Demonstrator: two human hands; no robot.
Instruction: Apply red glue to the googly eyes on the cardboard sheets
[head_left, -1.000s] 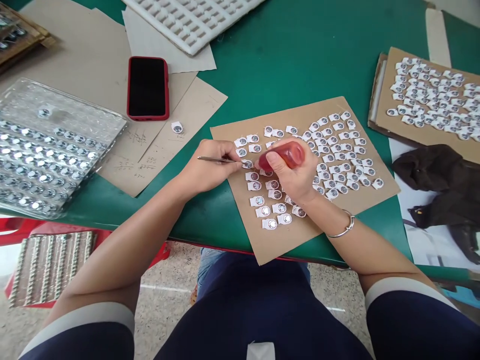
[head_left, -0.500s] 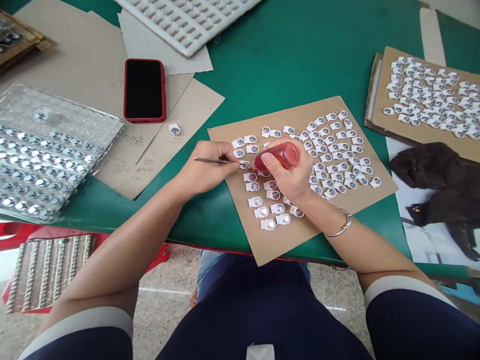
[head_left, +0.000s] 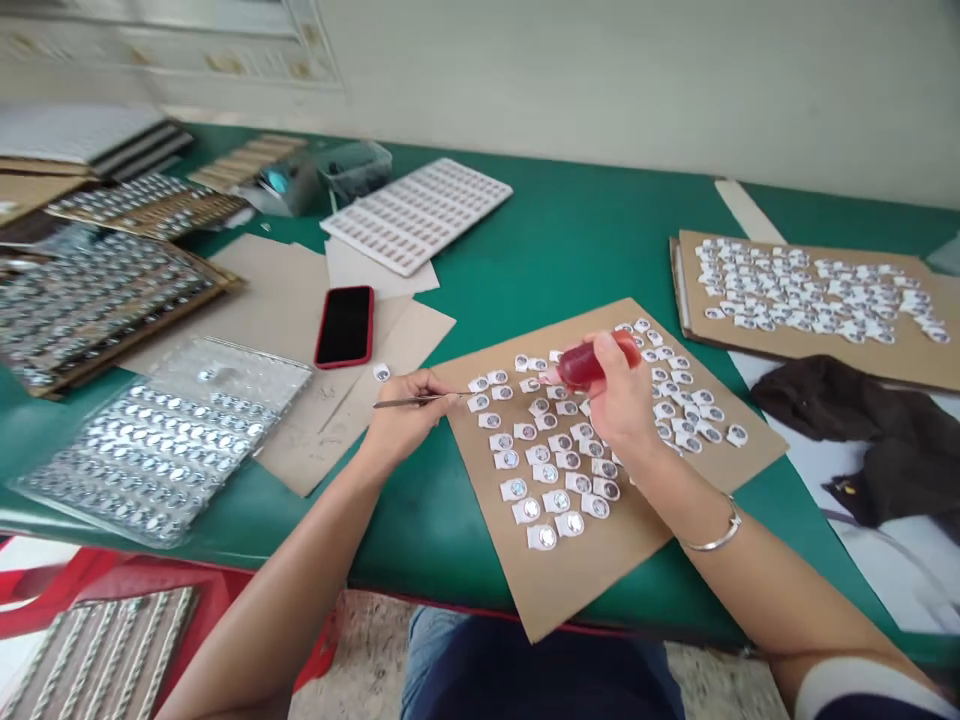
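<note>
My right hand point(head_left: 621, 395) is closed round a soft red squeeze bottle point(head_left: 596, 362), held on its side with its narrow nozzle pointing left, over the small white tabs. Between the fingers of my left hand point(head_left: 409, 418) is a pair of thin metal tweezers point(head_left: 409, 402), whose tip reaches the left edge of the cardboard sheet point(head_left: 540, 600). Rows of white tabs with round, shiny dark or silvery centres lie on that sheet, such as one white tab point(head_left: 541, 537) near the front. My right hand covers some of them.
A red-cased phone point(head_left: 345, 327) and one loose tab point(head_left: 382, 372) lie on brown paper. At left is a plastic-covered tray of shiny pieces point(head_left: 172, 440). A white slotted tray point(head_left: 420, 215) stands behind. On the right are another tab-covered board point(head_left: 930, 365) and a dark cloth point(head_left: 810, 400).
The view has tilted up, bringing the wall and the back of the table into sight. My hands have moved apart, the bottle's nozzle now away from the tweezers' tip.
</note>
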